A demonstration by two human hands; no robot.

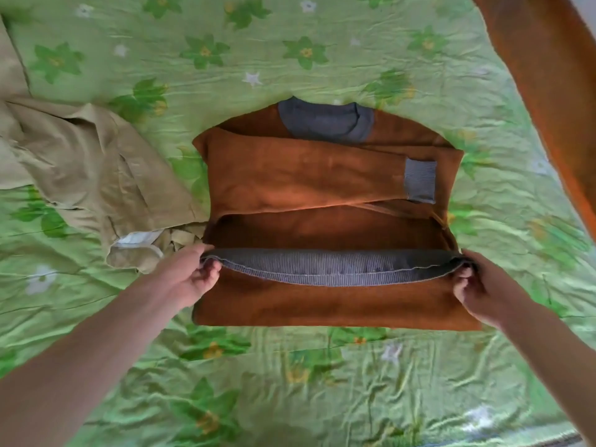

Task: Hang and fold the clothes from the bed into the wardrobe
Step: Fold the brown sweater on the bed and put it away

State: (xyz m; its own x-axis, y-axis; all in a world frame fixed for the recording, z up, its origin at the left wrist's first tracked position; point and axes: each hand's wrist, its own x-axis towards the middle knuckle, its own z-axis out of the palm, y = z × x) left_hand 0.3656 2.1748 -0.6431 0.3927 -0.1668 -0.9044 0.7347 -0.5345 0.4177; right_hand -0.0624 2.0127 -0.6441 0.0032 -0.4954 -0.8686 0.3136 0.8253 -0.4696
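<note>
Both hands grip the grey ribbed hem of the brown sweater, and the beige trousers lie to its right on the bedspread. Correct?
Not quite. The head view shows the beige trousers to the left of the brown sweater, not the right. Left hand and right hand do grip the grey ribbed hem.

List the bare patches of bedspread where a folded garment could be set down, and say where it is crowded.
Free: the bedspread between the forearms, nearer than the sweater, and the wide strip beyond its grey collar. Crowded: left of the sweater, where the khaki trousers lie right up against it and the left hand; the right hand holds the hem's other corner.
</note>
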